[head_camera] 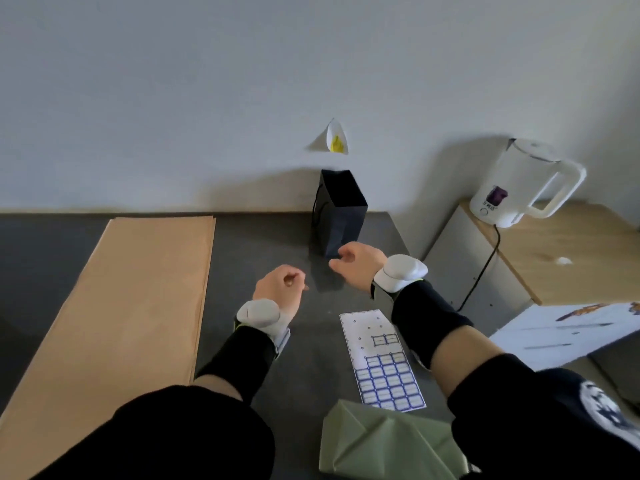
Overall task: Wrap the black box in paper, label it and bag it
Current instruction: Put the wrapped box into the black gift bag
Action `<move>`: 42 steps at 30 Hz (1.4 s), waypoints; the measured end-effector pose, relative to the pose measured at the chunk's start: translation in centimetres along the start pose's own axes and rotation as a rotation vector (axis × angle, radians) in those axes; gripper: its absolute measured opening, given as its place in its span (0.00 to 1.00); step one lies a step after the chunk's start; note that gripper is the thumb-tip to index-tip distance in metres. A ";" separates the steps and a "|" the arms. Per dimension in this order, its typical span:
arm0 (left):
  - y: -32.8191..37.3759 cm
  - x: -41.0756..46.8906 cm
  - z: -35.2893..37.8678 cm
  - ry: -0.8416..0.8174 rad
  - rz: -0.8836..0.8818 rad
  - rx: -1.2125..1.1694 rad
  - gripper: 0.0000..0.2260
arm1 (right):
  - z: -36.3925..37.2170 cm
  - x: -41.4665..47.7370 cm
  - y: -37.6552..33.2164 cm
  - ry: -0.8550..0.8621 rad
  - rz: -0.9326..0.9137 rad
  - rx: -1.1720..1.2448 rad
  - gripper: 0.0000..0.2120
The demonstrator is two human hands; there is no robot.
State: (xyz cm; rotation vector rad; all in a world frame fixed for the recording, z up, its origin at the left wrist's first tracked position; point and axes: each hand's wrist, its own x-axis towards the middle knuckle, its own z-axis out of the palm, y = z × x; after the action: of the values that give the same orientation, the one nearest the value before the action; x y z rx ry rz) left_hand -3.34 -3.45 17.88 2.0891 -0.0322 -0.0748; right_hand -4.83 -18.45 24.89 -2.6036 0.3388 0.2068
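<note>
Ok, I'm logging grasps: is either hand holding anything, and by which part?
It cannot be told. The right hand curls at the bottom corner of the black bag, perhaps pinching it; the left hand is curled, nothing visible in it.

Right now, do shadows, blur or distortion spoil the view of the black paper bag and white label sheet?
Head view: light from the right throws shadows of the black paper bag and white plastic kettle leftward onto the wall. Head view: the white label sheet shows its grid, print too blurred to read. Head view: wide-angle stretches the borders.
</note>
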 end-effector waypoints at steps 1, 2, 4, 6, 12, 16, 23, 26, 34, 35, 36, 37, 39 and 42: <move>-1.8 0.3 0.6 -0.021 -0.032 0.023 0.06 | 0.3 1.2 0.1 0.002 -0.008 -0.037 0.21; -3.5 0.4 1.2 -0.054 -0.049 0.056 0.07 | 0.7 2.4 0.4 0.004 -0.017 -0.059 0.23; -7.7 1.5 2.6 -0.160 -0.046 0.219 0.16 | 1.8 5.6 0.5 0.005 -0.021 -0.094 0.29; -11.0 1.4 3.8 -0.270 -0.011 0.544 0.26 | 2.2 7.8 0.8 0.025 -0.044 -0.130 0.34; -16.4 0.8 6.0 -0.222 0.187 0.841 0.32 | 3.7 14.4 1.4 0.162 -0.095 -0.205 0.39; -17.3 0.9 6.6 -0.166 0.215 0.843 0.32 | 4.1 17.2 1.7 0.200 -0.036 -0.276 0.35; -17.4 0.7 6.6 -0.150 0.219 0.853 0.31 | 4.4 17.9 1.0 0.293 0.025 -0.361 0.16; -17.1 0.7 6.4 -0.159 0.207 0.850 0.31 | 3.6 17.7 0.8 0.267 0.019 -0.412 0.16; -15.8 1.1 4.6 -0.304 0.145 0.801 0.36 | 1.5 11.0 -1.6 0.280 -0.148 -0.351 0.10; -15.0 1.4 4.0 -0.319 0.105 0.764 0.37 | 1.1 9.8 -2.0 0.289 -0.173 -0.347 0.11; -15.1 1.9 3.9 -0.322 0.049 0.653 0.35 | 1.6 9.3 -2.0 0.279 -0.182 -0.348 0.12; -14.2 1.8 2.9 -0.292 -0.026 0.498 0.31 | 1.3 7.5 -2.5 0.288 -0.197 -0.342 0.12; -12.0 1.4 0.7 -0.182 -0.123 0.200 0.26 | 1.0 4.6 -3.4 0.298 -0.224 -0.327 0.16; -8.7 0.3 -3.2 -0.035 -0.217 -0.182 0.25 | 0.7 -0.4 -4.9 0.317 -0.264 -0.309 0.16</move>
State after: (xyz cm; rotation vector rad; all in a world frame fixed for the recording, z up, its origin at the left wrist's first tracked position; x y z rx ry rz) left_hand -2.94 3.61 11.91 1.9022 0.1741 -0.2371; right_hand -3.91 -13.87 26.61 -2.9536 0.0688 -0.2696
